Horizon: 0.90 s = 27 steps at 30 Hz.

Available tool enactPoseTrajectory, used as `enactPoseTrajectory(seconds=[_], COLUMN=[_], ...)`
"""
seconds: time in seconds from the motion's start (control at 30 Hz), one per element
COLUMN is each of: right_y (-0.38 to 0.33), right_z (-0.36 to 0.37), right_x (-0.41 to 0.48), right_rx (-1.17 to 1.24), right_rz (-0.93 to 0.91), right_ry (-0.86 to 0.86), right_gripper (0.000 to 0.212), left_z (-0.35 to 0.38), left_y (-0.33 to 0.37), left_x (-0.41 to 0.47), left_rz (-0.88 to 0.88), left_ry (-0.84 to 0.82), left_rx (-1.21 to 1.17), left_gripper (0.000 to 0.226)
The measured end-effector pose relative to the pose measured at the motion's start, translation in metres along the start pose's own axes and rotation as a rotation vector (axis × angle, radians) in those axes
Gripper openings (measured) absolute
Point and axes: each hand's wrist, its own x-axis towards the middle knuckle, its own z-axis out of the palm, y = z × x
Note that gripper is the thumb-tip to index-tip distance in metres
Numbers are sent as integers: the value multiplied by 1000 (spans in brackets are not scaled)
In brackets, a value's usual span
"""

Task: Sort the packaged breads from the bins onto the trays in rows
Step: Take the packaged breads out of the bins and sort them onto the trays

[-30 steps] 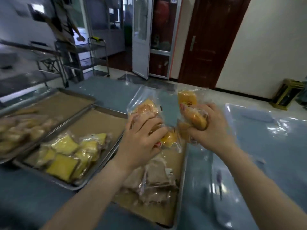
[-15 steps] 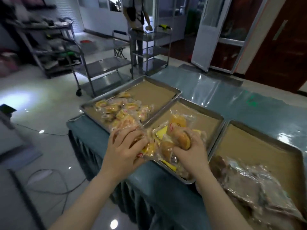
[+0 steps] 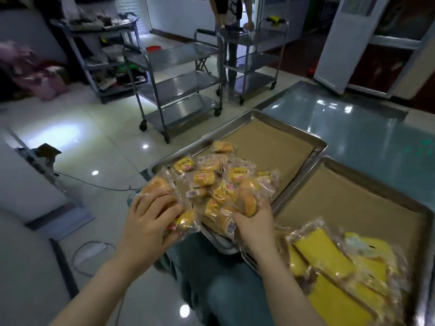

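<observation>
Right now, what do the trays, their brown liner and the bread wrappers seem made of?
Trays: probably steel or aluminium, dull grey with shiny rolled rims. Liner: probably baking paper, matte, flat, brown. Bread wrappers: thin clear plastic film, glossy and crinkled, printed labels showing.

Steel carts (image 3: 179, 90), bystander (image 3: 229, 10), floor cable (image 3: 94, 182)

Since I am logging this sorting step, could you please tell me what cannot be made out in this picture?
All in the head view.
How many bun packs the left hand and right hand grip: their fingers cover them.
Wrapper print on the bun pile: too small and blurred.
Yellow bread packs: count unknown, cut off by the right and bottom edges.
The bins: outside the frame.
</observation>
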Motion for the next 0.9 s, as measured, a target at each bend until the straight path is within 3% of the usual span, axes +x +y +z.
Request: enactPoseTrajectory(seconds=[0.1,0.23,0.4,0.5,0.67,0.9], right_y=[4,12,18,21,29,32], right_z=[23,31,45,56,71,73], right_x=[16,27,33,36,42,61], right_rx=[-108,-281,-469,-636,-953,-1072], right_rz=[-1,21,34,79,123,217], right_ry=[14,154,89,85,48,15], right_gripper=[75,106,125,126,122,112], left_z=[19,57,101,127,165,176], left_y=[-24,-50,-71,-75,-87,-100], left_x=[16,47,90,102,112,141], left_rz=[-54,-40,-20,58,85,135], left_ry=[-17,-83,-166,-260,-520,-704], left_rx=[-88,-199,-354,-358,-240,-321], left_gripper=[44,46,45,55,95,97])
